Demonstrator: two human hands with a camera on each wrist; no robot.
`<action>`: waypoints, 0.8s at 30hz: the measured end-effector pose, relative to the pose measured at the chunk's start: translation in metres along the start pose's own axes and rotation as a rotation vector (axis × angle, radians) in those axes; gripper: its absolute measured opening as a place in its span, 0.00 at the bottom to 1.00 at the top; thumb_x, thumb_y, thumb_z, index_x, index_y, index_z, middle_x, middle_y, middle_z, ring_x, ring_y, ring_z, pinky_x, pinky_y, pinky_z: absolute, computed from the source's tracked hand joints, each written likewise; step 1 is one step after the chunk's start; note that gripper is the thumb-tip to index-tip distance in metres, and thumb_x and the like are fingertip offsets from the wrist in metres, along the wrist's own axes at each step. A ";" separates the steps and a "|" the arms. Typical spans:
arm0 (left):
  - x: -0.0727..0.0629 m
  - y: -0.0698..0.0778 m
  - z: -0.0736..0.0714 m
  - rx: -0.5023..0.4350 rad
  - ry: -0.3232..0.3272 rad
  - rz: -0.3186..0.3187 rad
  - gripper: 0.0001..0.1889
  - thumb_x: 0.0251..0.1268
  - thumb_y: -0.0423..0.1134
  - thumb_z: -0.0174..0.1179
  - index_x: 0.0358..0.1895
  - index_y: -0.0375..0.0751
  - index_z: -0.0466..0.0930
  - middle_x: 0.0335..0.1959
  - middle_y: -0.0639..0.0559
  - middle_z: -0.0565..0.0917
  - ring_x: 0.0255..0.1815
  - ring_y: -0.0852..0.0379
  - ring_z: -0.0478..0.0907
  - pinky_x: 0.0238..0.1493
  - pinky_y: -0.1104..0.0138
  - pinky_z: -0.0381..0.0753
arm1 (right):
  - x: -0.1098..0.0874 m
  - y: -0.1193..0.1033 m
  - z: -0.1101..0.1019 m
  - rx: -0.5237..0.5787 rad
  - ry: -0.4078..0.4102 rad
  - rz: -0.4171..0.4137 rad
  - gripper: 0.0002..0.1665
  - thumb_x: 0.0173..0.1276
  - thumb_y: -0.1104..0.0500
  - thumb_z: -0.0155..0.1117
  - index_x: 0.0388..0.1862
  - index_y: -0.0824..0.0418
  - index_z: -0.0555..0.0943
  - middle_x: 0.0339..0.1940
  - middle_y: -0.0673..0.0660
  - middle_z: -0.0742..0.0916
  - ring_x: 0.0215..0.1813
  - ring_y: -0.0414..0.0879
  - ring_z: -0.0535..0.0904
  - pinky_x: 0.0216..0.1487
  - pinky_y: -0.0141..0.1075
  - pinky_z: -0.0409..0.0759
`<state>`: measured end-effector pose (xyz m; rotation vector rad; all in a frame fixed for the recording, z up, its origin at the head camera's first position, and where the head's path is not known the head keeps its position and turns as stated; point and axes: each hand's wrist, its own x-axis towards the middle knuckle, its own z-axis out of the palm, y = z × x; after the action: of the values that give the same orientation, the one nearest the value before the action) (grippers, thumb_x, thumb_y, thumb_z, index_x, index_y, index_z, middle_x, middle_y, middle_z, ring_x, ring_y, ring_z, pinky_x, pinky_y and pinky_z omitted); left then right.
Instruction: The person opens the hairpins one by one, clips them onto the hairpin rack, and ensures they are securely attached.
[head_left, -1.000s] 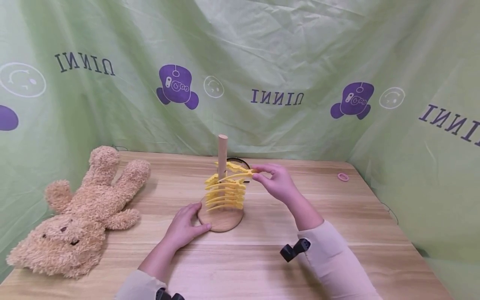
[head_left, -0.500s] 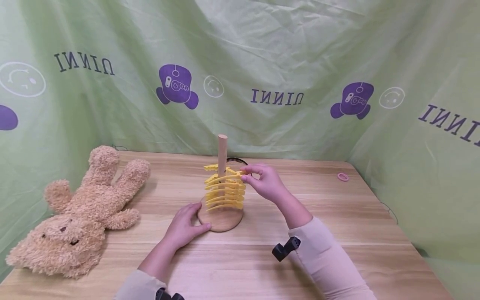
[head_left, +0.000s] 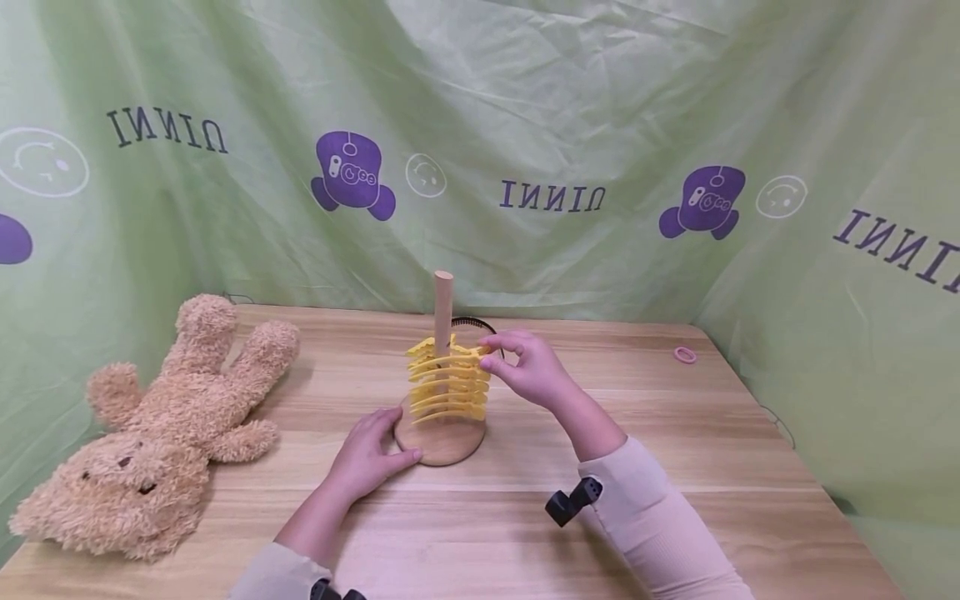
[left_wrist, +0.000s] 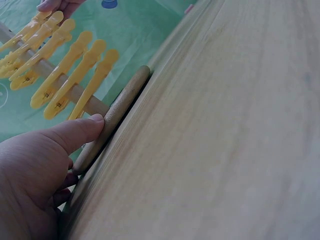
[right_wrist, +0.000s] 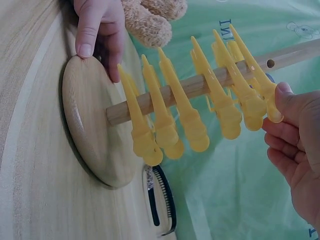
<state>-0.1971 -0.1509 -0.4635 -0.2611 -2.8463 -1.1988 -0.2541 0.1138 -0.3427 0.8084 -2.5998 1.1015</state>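
A wooden stand has a round base [head_left: 442,448] and an upright post [head_left: 443,304]. Several yellow hair clips [right_wrist: 192,115] sit one above another across the post. My right hand [head_left: 528,368] pinches the tail of the topmost hair clip [right_wrist: 253,62] between thumb and fingers, and that clip's jaws lie on either side of the post. At the left of the base, my left hand [head_left: 367,457] grips the rim, its thumb [left_wrist: 82,131] on top and its other fingers partly hidden below.
A plush bear [head_left: 180,408] lies at the left of the wooden table [head_left: 600,517]. Behind the stand is a black toothed headband [right_wrist: 170,200]. A pink ring [head_left: 685,356] lies at the far right. Green printed cloth [head_left: 600,100] hangs around the table.
My right hand has moved left with the top hair clip, bringing it across the post. The clip's raised jaw has come down, narrowing its gap. My left hand stays on the base.
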 end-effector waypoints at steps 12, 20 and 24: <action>0.001 0.000 0.002 -0.005 -0.004 0.003 0.42 0.54 0.52 0.71 0.68 0.31 0.67 0.70 0.34 0.70 0.74 0.32 0.59 0.75 0.42 0.56 | -0.005 0.002 -0.004 0.044 -0.043 0.022 0.23 0.67 0.56 0.67 0.58 0.63 0.81 0.59 0.62 0.85 0.66 0.58 0.76 0.68 0.56 0.73; 0.002 0.000 0.003 -0.007 -0.008 0.005 0.42 0.54 0.52 0.71 0.68 0.31 0.67 0.70 0.34 0.70 0.74 0.33 0.59 0.75 0.42 0.56 | -0.008 0.008 -0.005 0.123 -0.037 0.065 0.29 0.68 0.54 0.66 0.66 0.61 0.76 0.62 0.59 0.83 0.69 0.57 0.73 0.71 0.55 0.69; 0.002 -0.004 -0.005 -0.080 -0.057 0.003 0.47 0.54 0.53 0.70 0.73 0.32 0.61 0.73 0.33 0.65 0.75 0.32 0.57 0.76 0.41 0.54 | -0.015 0.016 -0.010 0.129 -0.003 0.122 0.30 0.70 0.52 0.63 0.69 0.57 0.73 0.66 0.58 0.80 0.73 0.57 0.69 0.73 0.58 0.65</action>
<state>-0.1995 -0.1571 -0.4628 -0.3077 -2.8484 -1.3275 -0.2507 0.1358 -0.3512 0.6845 -2.6335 1.3144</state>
